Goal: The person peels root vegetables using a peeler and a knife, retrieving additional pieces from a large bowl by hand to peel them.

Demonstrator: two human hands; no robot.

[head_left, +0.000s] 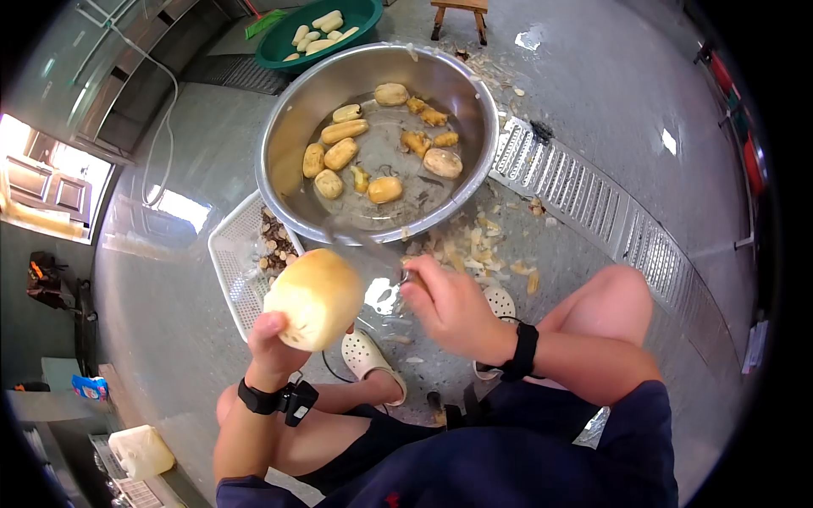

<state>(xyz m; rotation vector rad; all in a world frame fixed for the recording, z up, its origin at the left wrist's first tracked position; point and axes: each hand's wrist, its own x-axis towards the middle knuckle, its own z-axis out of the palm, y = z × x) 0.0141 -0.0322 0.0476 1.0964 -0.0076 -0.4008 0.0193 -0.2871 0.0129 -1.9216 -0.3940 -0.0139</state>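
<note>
My left hand (273,349) is wrapped round a large, pale yellow lotus root (315,298), holding it up in front of the steel basin (269,173). My right hand (457,311) is closed on the handle of a knife (373,247); its blade is smeared by motion and points left, over the basin's near rim and apart from the root. Several brownish lotus root pieces (343,153) lie in shallow water in the basin, with knobs of ginger (416,142) among them.
Beyond the basin stands a green tub (366,25) of peeled roots. A white plastic basket (227,245) with brown scraps sits at the left. Peelings (481,254) litter the floor near my feet. A metal drain grate (584,190) runs right; a wooden stool (459,7) stands behind.
</note>
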